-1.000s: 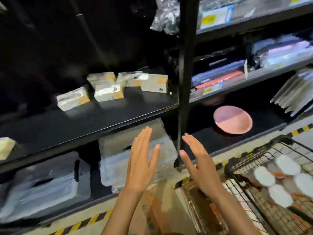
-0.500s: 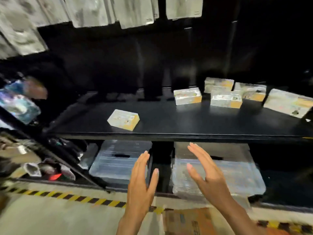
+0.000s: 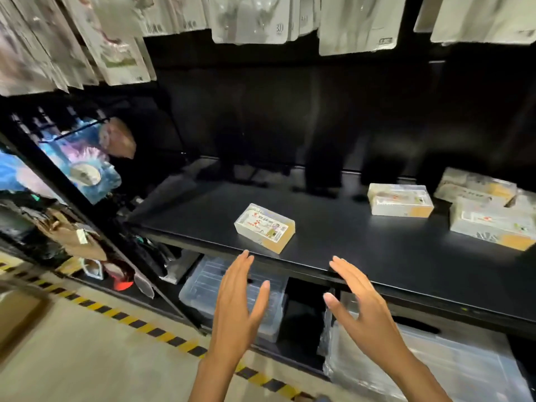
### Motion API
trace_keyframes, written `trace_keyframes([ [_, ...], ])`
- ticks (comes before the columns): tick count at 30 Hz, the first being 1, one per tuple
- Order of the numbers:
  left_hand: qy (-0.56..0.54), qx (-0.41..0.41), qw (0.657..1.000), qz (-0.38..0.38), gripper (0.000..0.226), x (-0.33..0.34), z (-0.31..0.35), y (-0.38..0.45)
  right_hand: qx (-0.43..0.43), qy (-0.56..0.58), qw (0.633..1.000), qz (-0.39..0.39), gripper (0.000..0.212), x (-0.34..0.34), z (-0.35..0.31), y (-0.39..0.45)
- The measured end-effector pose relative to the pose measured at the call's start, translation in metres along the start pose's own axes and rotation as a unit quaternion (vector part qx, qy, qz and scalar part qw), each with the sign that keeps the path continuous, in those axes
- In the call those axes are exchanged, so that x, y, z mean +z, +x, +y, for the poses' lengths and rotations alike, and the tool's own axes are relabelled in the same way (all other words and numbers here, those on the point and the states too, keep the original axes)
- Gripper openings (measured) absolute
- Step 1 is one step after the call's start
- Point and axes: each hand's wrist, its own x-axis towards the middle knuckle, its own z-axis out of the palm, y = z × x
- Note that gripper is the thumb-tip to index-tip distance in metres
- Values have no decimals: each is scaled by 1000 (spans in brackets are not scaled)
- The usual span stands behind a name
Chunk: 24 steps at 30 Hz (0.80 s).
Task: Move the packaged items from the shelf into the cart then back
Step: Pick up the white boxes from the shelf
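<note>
Reaching empty left hand (image 3: 236,303), right hand (image 3: 368,311), toward boxed pack (image 3: 264,227), black shelf (image 3: 362,256)

A black shelf (image 3: 362,245) is seen carrying clear-wrapped packaged items. One box (image 3: 264,227) lies alone near the front edge (slightly skewed); another box (image 3: 400,200) sits further back; a cluster of boxes (image 3: 490,210) is stacked at far right.

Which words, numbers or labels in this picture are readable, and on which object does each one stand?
"30": on a clear hanging plastic packet above the black shelf.
Small grey label on another hanging packet: too blurred to read.
Red and dark print on the lone clear rectangular packaged box near the shelf's front edge: too small to read.
Labels on the boxes at the right: blurred, unreadable.
</note>
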Motion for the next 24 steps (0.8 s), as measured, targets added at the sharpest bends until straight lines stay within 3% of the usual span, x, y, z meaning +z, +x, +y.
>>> trace_keyframes([
  [9,29,-87,996,24,69,9,-18,118,29,-2,999,-16,63,2,20,80],
  [16,84,-215,969,-93,110,18,-39,177,74,-14,997,19,61,4,29,100],
  [21,110,-235,950,-172,115,22,-61,198,133,-38,986,95,52,8,34,104],
  [24,82,-270,943,-174,97,18,-47,200,156,-22,980,119,50,9,31,102],
])
